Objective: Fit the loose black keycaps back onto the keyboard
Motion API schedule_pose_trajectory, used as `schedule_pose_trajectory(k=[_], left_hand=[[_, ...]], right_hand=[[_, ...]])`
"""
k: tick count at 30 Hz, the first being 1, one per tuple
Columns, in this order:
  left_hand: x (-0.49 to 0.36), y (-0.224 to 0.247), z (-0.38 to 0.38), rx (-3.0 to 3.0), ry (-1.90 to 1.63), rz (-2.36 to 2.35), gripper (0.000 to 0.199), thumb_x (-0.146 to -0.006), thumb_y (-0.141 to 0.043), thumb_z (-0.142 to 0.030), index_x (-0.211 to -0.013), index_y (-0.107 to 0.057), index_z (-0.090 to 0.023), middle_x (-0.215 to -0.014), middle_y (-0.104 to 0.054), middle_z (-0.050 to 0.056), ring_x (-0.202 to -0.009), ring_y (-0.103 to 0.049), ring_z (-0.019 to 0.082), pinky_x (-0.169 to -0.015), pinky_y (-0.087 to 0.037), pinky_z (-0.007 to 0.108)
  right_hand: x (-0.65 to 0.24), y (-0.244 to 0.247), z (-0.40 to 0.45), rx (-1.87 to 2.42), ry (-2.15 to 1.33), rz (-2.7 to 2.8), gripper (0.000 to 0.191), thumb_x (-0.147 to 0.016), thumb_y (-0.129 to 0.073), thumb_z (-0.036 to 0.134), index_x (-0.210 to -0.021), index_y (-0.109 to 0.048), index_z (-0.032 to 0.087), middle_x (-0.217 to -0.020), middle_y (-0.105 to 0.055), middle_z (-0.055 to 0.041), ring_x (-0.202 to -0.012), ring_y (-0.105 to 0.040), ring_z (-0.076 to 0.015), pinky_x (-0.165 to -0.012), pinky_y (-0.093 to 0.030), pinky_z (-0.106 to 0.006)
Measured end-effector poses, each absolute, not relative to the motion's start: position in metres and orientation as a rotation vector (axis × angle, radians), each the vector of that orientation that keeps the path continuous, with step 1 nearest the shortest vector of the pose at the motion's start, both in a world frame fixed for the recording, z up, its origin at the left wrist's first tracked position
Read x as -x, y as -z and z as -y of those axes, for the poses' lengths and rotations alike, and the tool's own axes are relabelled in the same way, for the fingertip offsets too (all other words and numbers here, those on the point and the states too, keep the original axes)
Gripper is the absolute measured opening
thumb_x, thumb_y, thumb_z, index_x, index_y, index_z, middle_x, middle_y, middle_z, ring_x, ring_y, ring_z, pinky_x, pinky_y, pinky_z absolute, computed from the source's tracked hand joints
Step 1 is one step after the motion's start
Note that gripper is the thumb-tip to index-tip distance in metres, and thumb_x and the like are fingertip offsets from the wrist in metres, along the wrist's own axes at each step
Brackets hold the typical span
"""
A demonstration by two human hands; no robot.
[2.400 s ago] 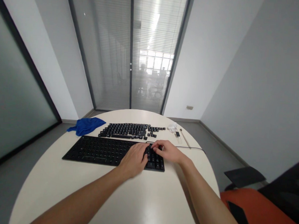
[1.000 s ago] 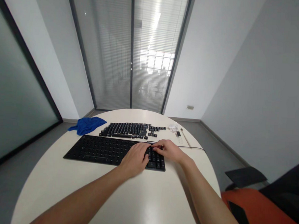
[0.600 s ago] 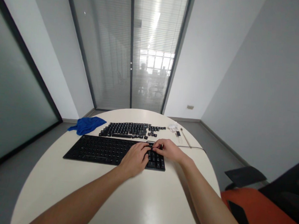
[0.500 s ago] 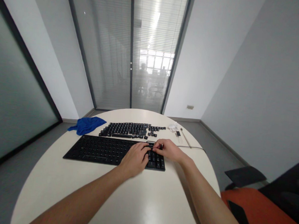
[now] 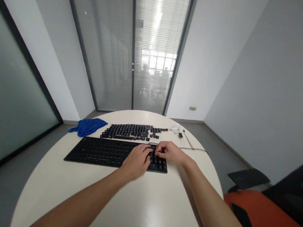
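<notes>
Black computer keyboard (image 5: 100, 152) on the white table (image 5: 146, 204), beneath the left hand (image 5: 136, 161) and right hand (image 5: 171, 152)

The left palm faces down, fingers loosely extended across the keyboard — the right thumb and forefinger bend towards each other over the number pad (image 5: 157, 167), whether pinching a keycap I cannot tell; loose keycaps (image 5: 130, 130) lie just beyond.

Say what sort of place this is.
Probably a small office or meeting room: a pale, round-edged table, a glass partition with blinds behind it, and an orange-seated chair at the right.
</notes>
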State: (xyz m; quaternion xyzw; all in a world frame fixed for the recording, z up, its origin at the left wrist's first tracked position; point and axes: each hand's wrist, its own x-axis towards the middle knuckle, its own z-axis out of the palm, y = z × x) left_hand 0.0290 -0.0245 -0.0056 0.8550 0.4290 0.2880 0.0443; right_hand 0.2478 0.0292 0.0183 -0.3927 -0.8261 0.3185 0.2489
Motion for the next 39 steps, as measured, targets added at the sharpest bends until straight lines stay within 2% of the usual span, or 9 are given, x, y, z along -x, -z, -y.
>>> schedule_pose_trajectory(k=[4,8,11,13,15,21,28,39], left_hand=[[-0.028,0.007,0.023,-2.619,-0.899,-1.295,0.033,-0.094,-0.049,-0.017,-0.125,-0.06,-0.018,-0.131,-0.06,0.01,-0.126,-0.052,0.025,-0.112,-0.041,0.047],[-0.029,0.005,0.024,-2.621,-0.902,-1.28,0.034,-0.094,-0.05,-0.017,-0.125,-0.06,-0.019,-0.132,-0.061,0.011,-0.125,-0.053,0.026,-0.111,-0.042,0.048],[-0.028,0.004,0.025,-2.646,-0.89,-1.262,0.034,-0.093,-0.051,-0.018,-0.125,-0.061,-0.019,-0.134,-0.061,0.011,-0.126,-0.053,0.027,-0.112,-0.041,0.049],[-0.028,0.004,0.024,-2.663,-0.878,-1.252,0.033,-0.092,-0.053,-0.02,-0.124,-0.063,-0.02,-0.136,-0.061,0.011,-0.128,-0.053,0.027,-0.113,-0.04,0.05],[-0.028,0.005,0.024,-2.672,-0.873,-1.249,0.032,-0.092,-0.055,-0.022,-0.123,-0.064,-0.021,-0.137,-0.061,0.01,-0.129,-0.053,0.028,-0.113,-0.039,0.051],[-0.028,0.002,0.025,-2.695,-0.837,-1.253,0.033,-0.092,-0.06,-0.028,-0.123,-0.066,-0.022,-0.137,-0.061,0.009,-0.128,-0.054,0.028,-0.114,-0.039,0.05],[-0.025,-0.005,0.025,-2.688,-0.795,-1.227,0.032,-0.09,-0.065,-0.041,-0.117,-0.069,-0.024,-0.135,-0.059,0.01,-0.125,-0.053,0.029,-0.109,-0.043,0.049],[-0.019,-0.01,0.025,-2.734,-0.734,-1.148,0.04,-0.087,-0.069,-0.047,-0.119,-0.067,-0.024,-0.137,-0.055,0.011,-0.127,-0.049,0.031,-0.107,-0.043,0.05]], right_hand=[[-0.247,-0.023,-0.026,1.06,-0.838,2.273,0.016,-0.082,-0.067,0.032,-0.079,-0.073,0.017,-0.084,-0.074,-0.0048,-0.076,-0.066,-0.0177,-0.073,-0.05,-0.029],[-0.248,-0.025,-0.027,1.11,-0.779,2.249,0.02,-0.087,-0.061,0.032,-0.091,-0.073,0.017,-0.085,-0.074,-0.0055,-0.078,-0.065,-0.0189,-0.073,-0.051,-0.03],[-0.251,-0.02,-0.031,1.133,-0.604,2.215,0.024,-0.085,-0.065,0.032,-0.103,-0.071,0.017,-0.101,-0.072,-0.0086,-0.096,-0.065,-0.0235,-0.087,-0.051,-0.037],[-0.253,-0.015,-0.033,1.138,-0.525,2.207,0.034,-0.082,-0.069,0.035,-0.112,-0.068,0.018,-0.115,-0.069,-0.011,-0.11,-0.061,-0.027,-0.099,-0.046,-0.044],[-0.255,-0.009,-0.035,1.162,-0.539,2.203,0.045,-0.082,-0.071,0.039,-0.121,-0.065,0.018,-0.123,-0.066,-0.0132,-0.117,-0.059,-0.029,-0.104,-0.043,-0.047],[-0.254,-0.005,-0.036,1.237,-0.813,2.194,0.047,-0.086,-0.066,0.042,-0.125,-0.065,0.016,-0.127,-0.068,-0.0133,-0.113,-0.063,-0.029,-0.099,-0.049,-0.045],[-0.252,-0.009,-0.037,1.223,-1.0,2.137,0.047,-0.083,-0.07,0.042,-0.123,-0.068,0.017,-0.118,-0.072,-0.0092,-0.108,-0.067,-0.0274,-0.099,-0.05,-0.042],[-0.251,-0.004,-0.041,1.247,-1.05,2.118,0.05,-0.078,-0.073,0.032,-0.125,-0.066,0.016,-0.114,-0.073,-0.008,-0.103,-0.067,-0.0258,-0.096,-0.051,-0.041]])
